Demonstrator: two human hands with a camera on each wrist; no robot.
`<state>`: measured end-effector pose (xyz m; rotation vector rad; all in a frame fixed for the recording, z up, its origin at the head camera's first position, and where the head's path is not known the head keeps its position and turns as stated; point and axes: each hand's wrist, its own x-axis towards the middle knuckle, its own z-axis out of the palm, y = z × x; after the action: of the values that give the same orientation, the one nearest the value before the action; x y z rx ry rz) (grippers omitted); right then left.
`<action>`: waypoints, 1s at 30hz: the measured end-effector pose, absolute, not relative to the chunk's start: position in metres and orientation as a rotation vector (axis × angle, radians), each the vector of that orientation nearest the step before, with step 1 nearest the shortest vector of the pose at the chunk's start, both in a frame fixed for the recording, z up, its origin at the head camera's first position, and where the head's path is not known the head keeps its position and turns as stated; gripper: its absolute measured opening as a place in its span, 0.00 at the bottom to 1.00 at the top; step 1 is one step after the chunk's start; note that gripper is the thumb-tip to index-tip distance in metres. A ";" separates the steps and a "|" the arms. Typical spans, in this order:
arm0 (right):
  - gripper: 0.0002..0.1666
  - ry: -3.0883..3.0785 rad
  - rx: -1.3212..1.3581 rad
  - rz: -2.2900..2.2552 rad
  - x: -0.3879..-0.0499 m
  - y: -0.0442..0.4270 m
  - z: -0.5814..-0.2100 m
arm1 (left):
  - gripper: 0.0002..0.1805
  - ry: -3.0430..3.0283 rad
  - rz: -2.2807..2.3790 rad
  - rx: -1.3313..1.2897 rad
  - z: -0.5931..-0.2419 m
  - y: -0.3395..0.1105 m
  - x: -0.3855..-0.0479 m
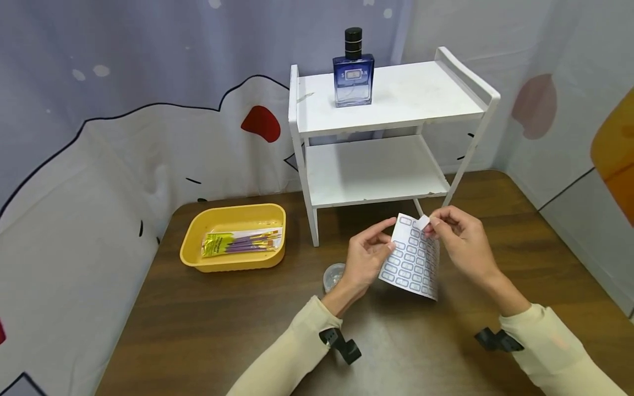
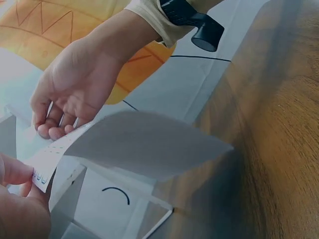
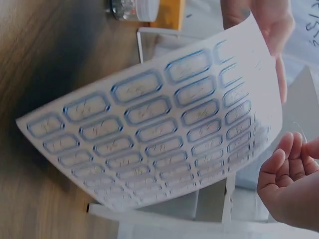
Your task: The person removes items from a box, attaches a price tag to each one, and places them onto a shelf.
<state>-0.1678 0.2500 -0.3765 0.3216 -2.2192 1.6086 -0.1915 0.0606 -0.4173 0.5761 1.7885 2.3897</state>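
My left hand (image 1: pixel 365 257) pinches the left edge of a sheet of sticker labels (image 1: pixel 408 267). The sheet is white with rows of blue-framed labels and bends above the table; its plain back (image 2: pixel 144 144) faces the left wrist view. At the sheet's upper edge, my right hand (image 1: pixel 464 245) pinches a small white label (image 1: pixel 422 222) between thumb and finger. Whether that label still touches the sheet is hard to tell. A blue perfume bottle (image 1: pixel 353 91) with a black cap stands upright on the shelf, a similar label on its front.
A white two-tier shelf (image 1: pixel 416 93) stands at the back of the wooden table (image 1: pixel 238 324). To its left sits a yellow tray (image 1: pixel 233 213) holding a pack of paintbrushes (image 1: pixel 242 242). A small clear jar (image 1: pixel 333 275) is partly hidden behind my left wrist.
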 end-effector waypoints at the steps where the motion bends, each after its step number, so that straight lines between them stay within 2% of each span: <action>1: 0.09 -2.196 0.317 1.633 -0.168 0.252 -0.375 | 0.26 1.793 2.389 0.579 -0.418 0.062 -0.191; 12: 0.08 -1.834 0.354 1.881 -0.172 0.278 -0.366 | 0.24 1.795 2.380 0.524 -0.427 0.088 -0.187; 21: 0.09 -1.825 0.365 1.890 -0.175 0.289 -0.367 | 0.21 2.008 2.258 0.156 -0.462 0.108 -0.175; 30: 0.08 -1.890 0.310 1.891 -0.180 0.292 -0.376 | 0.23 2.164 1.996 0.193 -0.482 0.113 -0.171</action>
<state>-0.1800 0.2919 -0.3763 0.3098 -1.8896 1.8906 -0.1708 0.1132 -0.4819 0.1935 2.1644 1.9958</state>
